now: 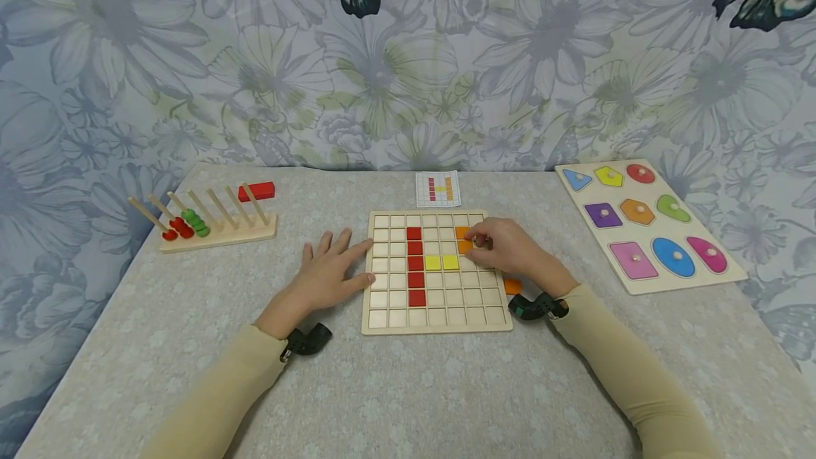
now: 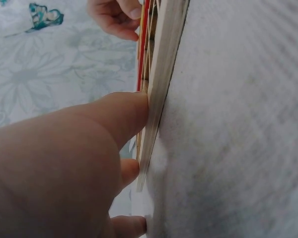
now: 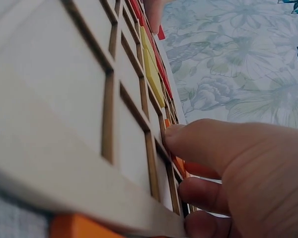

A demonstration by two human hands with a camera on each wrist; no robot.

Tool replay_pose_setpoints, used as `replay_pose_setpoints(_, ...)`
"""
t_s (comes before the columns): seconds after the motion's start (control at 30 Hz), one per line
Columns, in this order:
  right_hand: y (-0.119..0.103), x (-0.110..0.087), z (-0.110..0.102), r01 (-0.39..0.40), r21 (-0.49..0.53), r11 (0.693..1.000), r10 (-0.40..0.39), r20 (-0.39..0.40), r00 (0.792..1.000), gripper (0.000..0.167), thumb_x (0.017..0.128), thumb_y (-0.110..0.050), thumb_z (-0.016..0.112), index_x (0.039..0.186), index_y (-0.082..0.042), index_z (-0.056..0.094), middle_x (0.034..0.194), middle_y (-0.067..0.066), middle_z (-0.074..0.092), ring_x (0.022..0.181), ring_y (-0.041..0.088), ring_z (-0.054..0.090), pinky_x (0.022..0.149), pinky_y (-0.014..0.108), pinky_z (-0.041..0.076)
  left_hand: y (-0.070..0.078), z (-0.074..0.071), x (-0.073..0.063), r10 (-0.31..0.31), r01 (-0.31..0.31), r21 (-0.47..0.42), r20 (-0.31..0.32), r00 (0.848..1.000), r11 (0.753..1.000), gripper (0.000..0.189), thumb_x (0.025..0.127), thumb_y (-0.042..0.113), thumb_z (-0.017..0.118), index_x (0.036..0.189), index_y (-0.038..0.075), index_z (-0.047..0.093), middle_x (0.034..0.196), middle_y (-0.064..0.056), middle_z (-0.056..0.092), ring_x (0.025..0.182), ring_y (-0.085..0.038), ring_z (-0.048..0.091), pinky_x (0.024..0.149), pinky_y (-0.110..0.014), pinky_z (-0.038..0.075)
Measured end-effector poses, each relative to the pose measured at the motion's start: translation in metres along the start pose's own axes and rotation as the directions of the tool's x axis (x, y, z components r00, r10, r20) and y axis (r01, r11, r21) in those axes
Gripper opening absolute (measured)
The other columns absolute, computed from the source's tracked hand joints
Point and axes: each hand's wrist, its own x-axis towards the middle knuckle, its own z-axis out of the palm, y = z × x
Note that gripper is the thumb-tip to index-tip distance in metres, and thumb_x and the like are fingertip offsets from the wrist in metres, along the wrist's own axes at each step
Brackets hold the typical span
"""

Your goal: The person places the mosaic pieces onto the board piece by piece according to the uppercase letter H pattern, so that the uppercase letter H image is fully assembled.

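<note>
A wooden grid board lies on the table, with a column of several red tiles and two yellow tiles in its cells. At its left edge rests my left hand, fingers spread, the thumb and index fingertip touching the rim. My right hand reaches over the upper right of the grid. Its thumb and index finger pinch an orange tile at a cell, just below another orange tile. The other fingers of that hand curl beneath, partly hidden.
More orange tiles lie by the board's right edge. A pattern card is behind the board. On the left stand a peg stand with red and green beads and a red block; on the right, a shape puzzle.
</note>
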Motion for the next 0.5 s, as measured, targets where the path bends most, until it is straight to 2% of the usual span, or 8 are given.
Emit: replay_pose_setpoints(0.5,-0.0003,0.0004,-0.0008,-0.024,0.01,1.0,0.024,0.021,1.0,0.029,0.09,-0.018,0.077,0.114,-0.003,0.075,0.091,0.005,0.068,0.077,0.016,0.054,0.072,0.03,0.047,-0.0015,0.0005,-0.0004,0.003,-0.003,-0.002,0.001,1.0,1.0,0.067,0.099,0.044,0.061,0.159,0.02,0.04,0.167,-0.028,0.021,0.153,-0.058,0.01,0.112,-0.084,0.006)
